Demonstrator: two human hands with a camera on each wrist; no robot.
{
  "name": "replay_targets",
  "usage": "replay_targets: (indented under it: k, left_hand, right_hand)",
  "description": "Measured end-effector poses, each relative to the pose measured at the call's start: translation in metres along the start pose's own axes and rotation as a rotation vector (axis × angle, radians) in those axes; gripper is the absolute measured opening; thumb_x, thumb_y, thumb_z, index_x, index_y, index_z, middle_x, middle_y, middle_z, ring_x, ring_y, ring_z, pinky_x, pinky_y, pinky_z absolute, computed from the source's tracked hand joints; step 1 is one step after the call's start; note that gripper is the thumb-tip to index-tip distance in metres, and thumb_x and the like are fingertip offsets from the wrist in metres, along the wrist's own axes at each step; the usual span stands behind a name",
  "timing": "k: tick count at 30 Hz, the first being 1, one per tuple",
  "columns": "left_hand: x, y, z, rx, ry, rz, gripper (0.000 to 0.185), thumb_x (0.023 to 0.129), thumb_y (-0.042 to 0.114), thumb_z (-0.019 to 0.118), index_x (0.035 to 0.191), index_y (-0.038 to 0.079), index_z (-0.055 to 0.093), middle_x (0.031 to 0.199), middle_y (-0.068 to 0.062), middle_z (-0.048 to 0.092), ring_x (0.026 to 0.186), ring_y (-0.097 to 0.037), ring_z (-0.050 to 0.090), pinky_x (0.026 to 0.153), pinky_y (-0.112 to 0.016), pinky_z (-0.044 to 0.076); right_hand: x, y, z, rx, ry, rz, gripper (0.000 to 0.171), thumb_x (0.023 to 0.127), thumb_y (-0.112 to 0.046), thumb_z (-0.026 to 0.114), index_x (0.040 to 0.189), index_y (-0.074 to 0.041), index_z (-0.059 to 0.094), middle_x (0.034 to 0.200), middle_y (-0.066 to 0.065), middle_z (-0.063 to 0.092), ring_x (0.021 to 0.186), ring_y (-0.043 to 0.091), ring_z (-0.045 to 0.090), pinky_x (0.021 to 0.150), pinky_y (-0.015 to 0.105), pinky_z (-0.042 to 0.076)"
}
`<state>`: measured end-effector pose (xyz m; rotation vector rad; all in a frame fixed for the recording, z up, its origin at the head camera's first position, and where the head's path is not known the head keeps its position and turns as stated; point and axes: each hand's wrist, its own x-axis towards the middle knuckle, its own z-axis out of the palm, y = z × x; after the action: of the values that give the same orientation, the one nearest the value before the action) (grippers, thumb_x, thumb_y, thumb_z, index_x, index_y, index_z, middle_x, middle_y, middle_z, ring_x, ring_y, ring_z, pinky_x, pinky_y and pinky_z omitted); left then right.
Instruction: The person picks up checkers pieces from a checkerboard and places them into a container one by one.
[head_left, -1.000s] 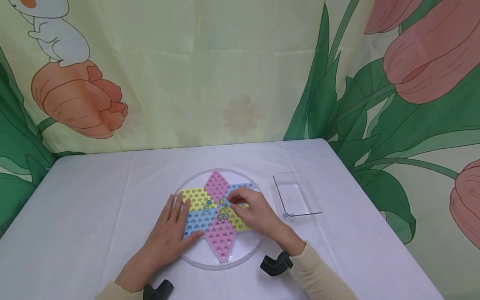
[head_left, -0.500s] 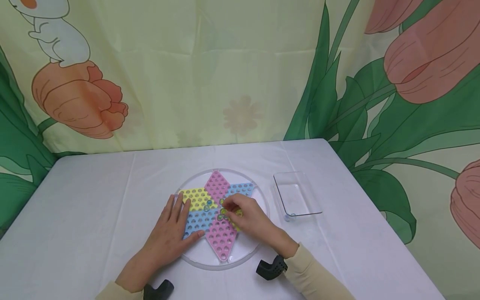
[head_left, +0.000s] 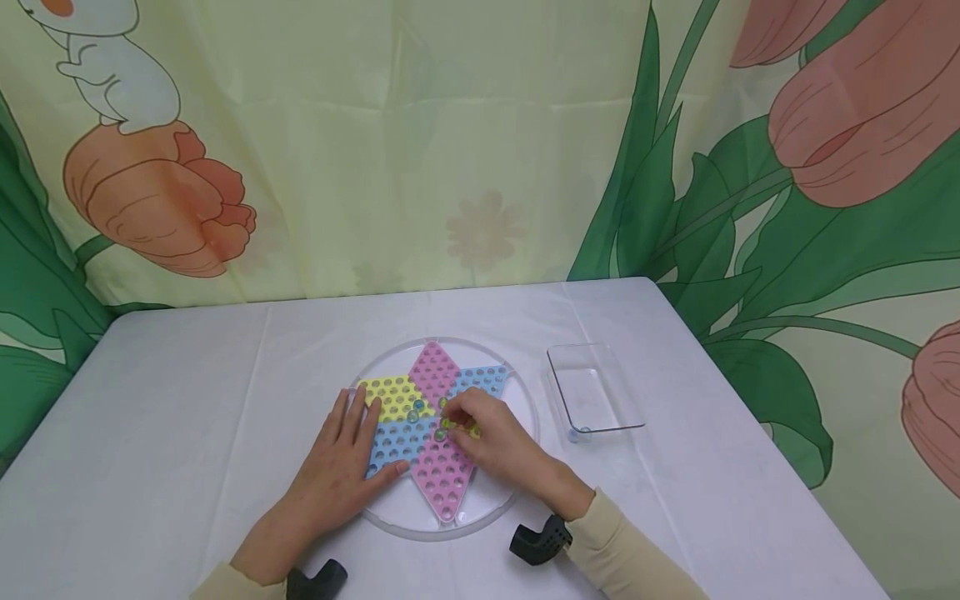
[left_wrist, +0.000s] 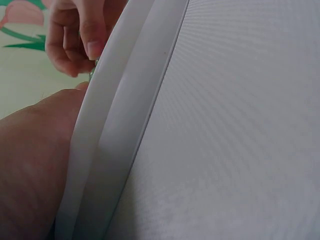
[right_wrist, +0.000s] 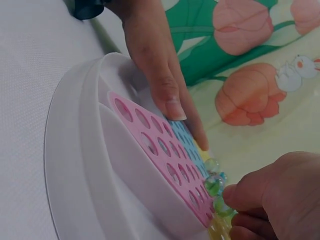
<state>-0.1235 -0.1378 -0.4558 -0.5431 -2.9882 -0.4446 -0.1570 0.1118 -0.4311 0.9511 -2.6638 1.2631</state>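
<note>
A round white Chinese checkers board (head_left: 442,492) with a pink, blue and yellow star of holes lies on the table. My left hand (head_left: 333,467) rests on its left side with straight, spread fingers. Over the centre, my right hand (head_left: 495,437) pinches a glass marble between thumb and fingers; the fingers mostly hide it in the head view. In the right wrist view, the thumb is right at a green marble (right_wrist: 221,206), beside another green-blue marble (right_wrist: 213,186). Several marbles sit around the middle holes, including a blue one (head_left: 418,405) and a green one (head_left: 440,434).
Right of the board stands a clear rectangular box (head_left: 594,392), with bluish marbles (head_left: 577,434) at its near left corner. A white cloth covers the table (head_left: 195,392). Behind it hangs a curtain (head_left: 375,167) printed with tulips and a rabbit.
My right hand has moved slightly left and toward me, over the board's centre, uncovering the blue far-right point. The left hand stays where it was.
</note>
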Motion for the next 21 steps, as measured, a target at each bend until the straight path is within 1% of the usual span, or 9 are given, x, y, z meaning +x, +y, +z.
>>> replay_targets:
  k: [3,6,13,21]
  left_hand:
    - [0.0000,-0.0001,0.0002,0.002,0.001,0.001,0.095,0.091,0.062,0.056,0.155,-0.001,0.025,0.165,-0.024,0.012,0.153,-0.043,0.006,0.121,-0.057,0.019]
    - [0.0002,0.0001,0.0003,0.003,0.000,0.000,0.095,0.091,0.061,0.056,0.155,-0.001,0.025,0.165,-0.024,0.012,0.153,-0.044,0.006,0.121,-0.057,0.018]
    - [0.0000,0.0009,-0.0005,0.003,0.000,-0.002,0.094,0.091,0.061,0.057,0.155,-0.001,0.026,0.164,-0.024,0.012,0.152,-0.044,0.007,0.121,-0.057,0.019]
    - [-0.0004,0.0012,-0.0007,-0.003,-0.003,-0.005,0.095,0.091,0.062,0.056,0.155,-0.001,0.025,0.165,-0.024,0.012,0.153,-0.044,0.006,0.121,-0.058,0.019]
  right_hand:
    - [0.0002,-0.0007,0.0006,-0.031,-0.008,-0.003,0.020,0.088,0.000,0.070,0.107,-0.005,0.065,0.100,0.007,0.065,0.091,0.017,0.062,0.083,0.025,0.055]
    - [0.0004,-0.0011,0.0012,-0.057,-0.020,0.013,0.020,0.088,-0.001,0.070,0.107,-0.007,0.065,0.102,0.004,0.065,0.094,0.014,0.062,0.085,0.024,0.055]
    - [-0.0003,-0.0062,0.0003,-0.082,-0.035,0.040,0.019,0.087,0.001,0.070,0.104,-0.007,0.066,0.101,0.003,0.064,0.096,0.013,0.062,0.087,0.024,0.055]
    - [-0.0008,-0.0067,0.0010,-0.099,-0.032,0.042,0.018,0.087,0.002,0.070,0.101,-0.008,0.066,0.099,0.001,0.064,0.095,0.012,0.061,0.085,0.023,0.054]
